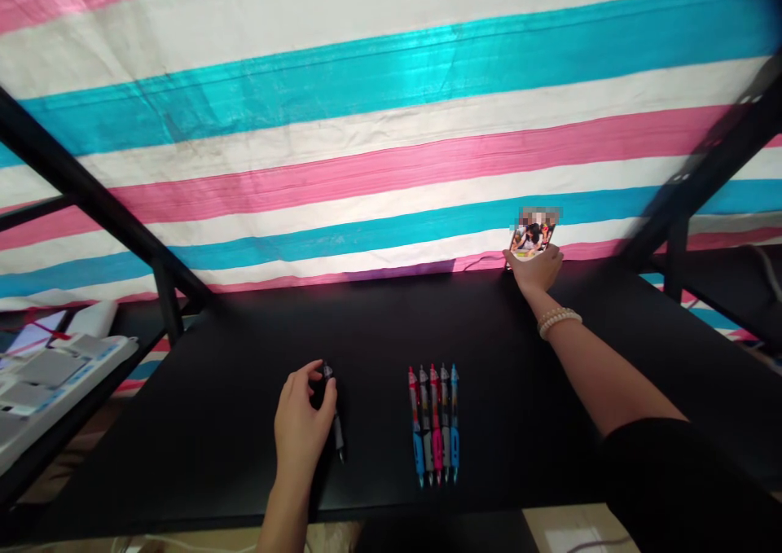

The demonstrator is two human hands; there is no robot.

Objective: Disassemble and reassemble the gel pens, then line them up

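My left hand (299, 423) rests on the black table (244, 349), its fingers curled round a grey pen (335, 423) that lies on the surface. Just to its right, several pens (435, 423) in blue, grey and pink lie side by side in a neat row. My right hand (536, 269) reaches to the table's far edge and grips a phone (533, 234) with a lit screen, propped upright against the striped sheet. A bead bracelet (558, 320) circles that wrist.
A pink, white and blue striped sheet (366, 113) hangs behind the table. Black frame bars (91, 203) slant at both sides. A white device (54, 374) sits on a lower shelf at the left.
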